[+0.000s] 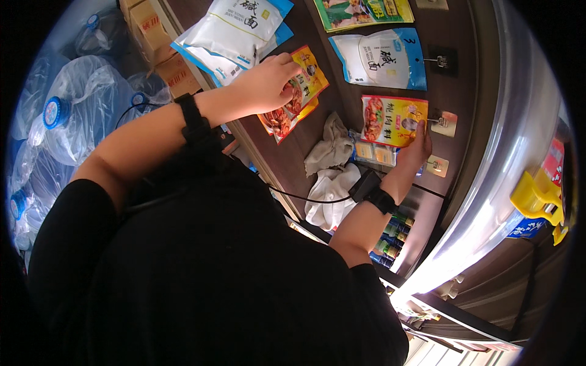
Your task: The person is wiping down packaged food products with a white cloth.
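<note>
My left hand [270,84] has its fingers bent around the edge of a yellow and red seasoning packet [313,75], the upper one of a small overlapping pile on the brown shelf board [316,103]. With my right hand [417,148] I grip a matching seasoning packet [389,120] by its corner, thumb on its front. That packet's top edge is close to a metal adhesive hook [442,122]; whether it hangs there I cannot tell. Above it, a white and blue pouch [380,59] is at another adhesive hook [442,61].
More white and blue pouches [233,27] lie piled beyond my left hand. A grey cloth [332,144], a white cloth [332,194] and a clear pack [373,153] sit between my arms. Large plastic water bottles [87,105] and cardboard boxes [146,27] stand at left. A black cable [306,199] runs to my right wrist.
</note>
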Demonstrator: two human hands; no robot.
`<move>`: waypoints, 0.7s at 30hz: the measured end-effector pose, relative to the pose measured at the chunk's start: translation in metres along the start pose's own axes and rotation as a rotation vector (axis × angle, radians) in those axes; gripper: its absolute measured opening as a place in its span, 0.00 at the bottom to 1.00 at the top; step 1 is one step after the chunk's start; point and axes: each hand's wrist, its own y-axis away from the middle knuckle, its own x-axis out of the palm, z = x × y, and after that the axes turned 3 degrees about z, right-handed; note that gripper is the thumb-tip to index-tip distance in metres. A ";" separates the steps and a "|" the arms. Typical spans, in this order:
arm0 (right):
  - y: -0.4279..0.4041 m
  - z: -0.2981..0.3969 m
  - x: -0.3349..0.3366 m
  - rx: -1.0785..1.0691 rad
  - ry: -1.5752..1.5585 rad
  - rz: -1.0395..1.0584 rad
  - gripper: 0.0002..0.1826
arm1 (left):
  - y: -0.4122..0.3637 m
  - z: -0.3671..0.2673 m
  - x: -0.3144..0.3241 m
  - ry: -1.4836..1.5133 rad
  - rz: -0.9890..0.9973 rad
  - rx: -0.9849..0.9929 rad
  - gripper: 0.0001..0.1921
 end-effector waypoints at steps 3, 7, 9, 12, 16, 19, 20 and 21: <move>-0.034 -0.023 -0.036 -0.009 0.022 -0.161 0.18 | -0.003 -0.006 0.005 -0.128 0.081 -0.082 0.21; -0.027 -0.006 -0.016 0.223 -0.015 -0.096 0.23 | -0.006 -0.002 0.016 -0.391 0.083 -0.127 0.26; -0.030 -0.003 -0.017 0.235 -0.042 -0.020 0.24 | -0.009 -0.001 0.021 -0.440 0.105 -0.176 0.28; -0.035 -0.002 -0.016 0.217 -0.106 0.048 0.23 | -0.017 -0.001 0.025 -0.539 0.085 -0.228 0.31; -0.042 -0.007 -0.016 0.102 -0.056 -0.012 0.21 | -0.031 -0.002 0.011 -0.464 0.239 -0.363 0.38; -0.044 -0.011 -0.016 0.092 -0.138 0.001 0.19 | -0.037 0.001 0.008 -0.391 0.208 -0.392 0.41; -0.044 -0.011 -0.017 0.095 -0.139 0.003 0.19 | -0.041 0.001 0.005 -0.339 0.221 -0.419 0.42; -0.040 -0.005 -0.015 0.134 -0.139 0.004 0.19 | -0.042 0.001 0.002 -0.287 0.232 -0.450 0.43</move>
